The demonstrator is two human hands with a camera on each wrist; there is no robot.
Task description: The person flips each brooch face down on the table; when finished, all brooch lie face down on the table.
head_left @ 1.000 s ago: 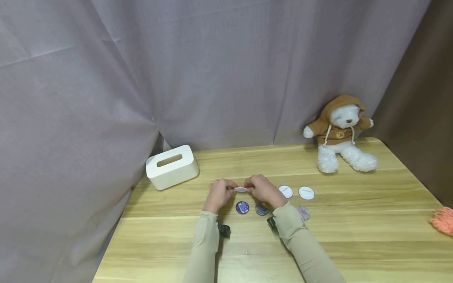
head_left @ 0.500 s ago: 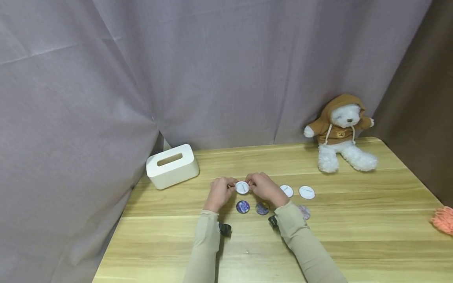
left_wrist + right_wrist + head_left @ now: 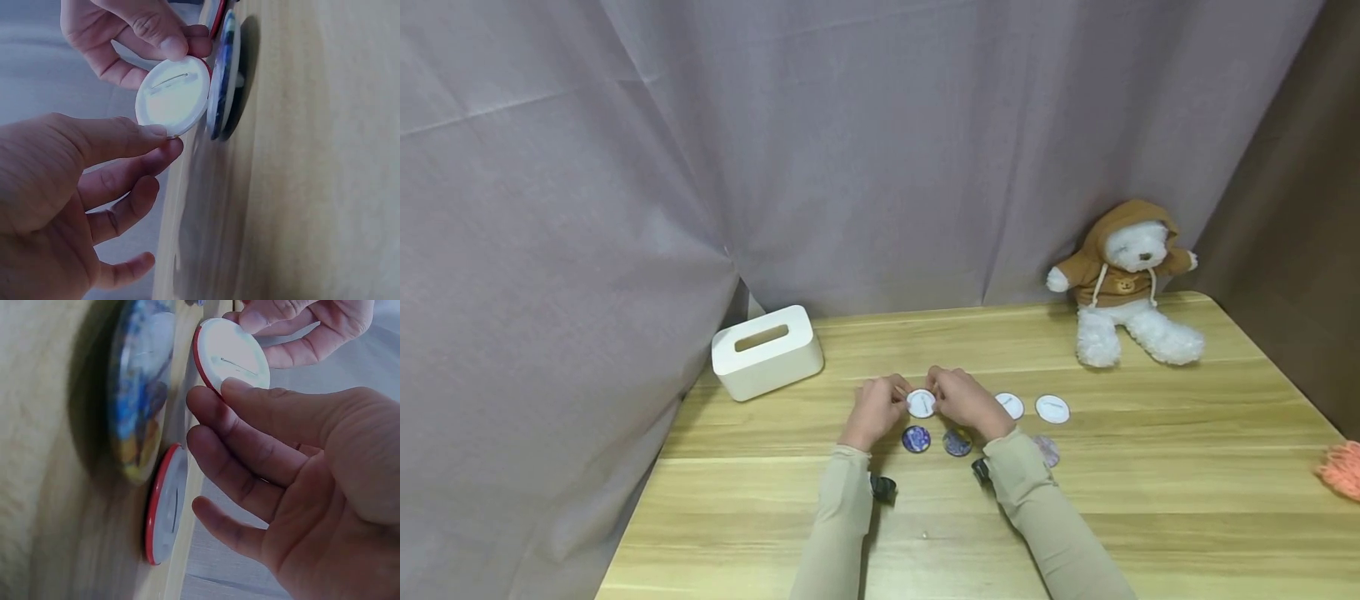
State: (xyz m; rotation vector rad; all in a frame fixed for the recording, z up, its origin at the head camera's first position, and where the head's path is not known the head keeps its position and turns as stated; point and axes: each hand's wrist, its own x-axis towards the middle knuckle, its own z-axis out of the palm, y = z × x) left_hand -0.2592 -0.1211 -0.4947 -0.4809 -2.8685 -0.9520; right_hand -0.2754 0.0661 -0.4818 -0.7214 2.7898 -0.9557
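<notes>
A round pin-back button badge (image 3: 921, 403) is held between both hands, its white back and pin facing up and its rim red. My left hand (image 3: 878, 407) pinches one edge between thumb and forefinger; the other fingers curl loosely in the left wrist view. On the opposite edge, the thumb and fingers of my right hand (image 3: 962, 398) pinch too. Just nearer on the table lie a purple-blue badge (image 3: 916, 439) and a dark badge with yellow (image 3: 957, 442), picture side up. The right wrist view shows a red-rimmed badge (image 3: 167, 506) lying back-up beside the right hand.
Right of the right hand are two white-backed badges, one partly behind it (image 3: 1010, 406) and one farther out (image 3: 1052, 409). A pale pink badge (image 3: 1047, 450) lies by the right sleeve. A white tissue box (image 3: 767, 354), a teddy bear (image 3: 1126, 283) and coral yarn (image 3: 1341, 469) stand farther off.
The held badge has turned from nearly edge-on to showing its white back. Both hands have kept their pinch, and the badge has shifted slightly right and nearer in the last half second.
</notes>
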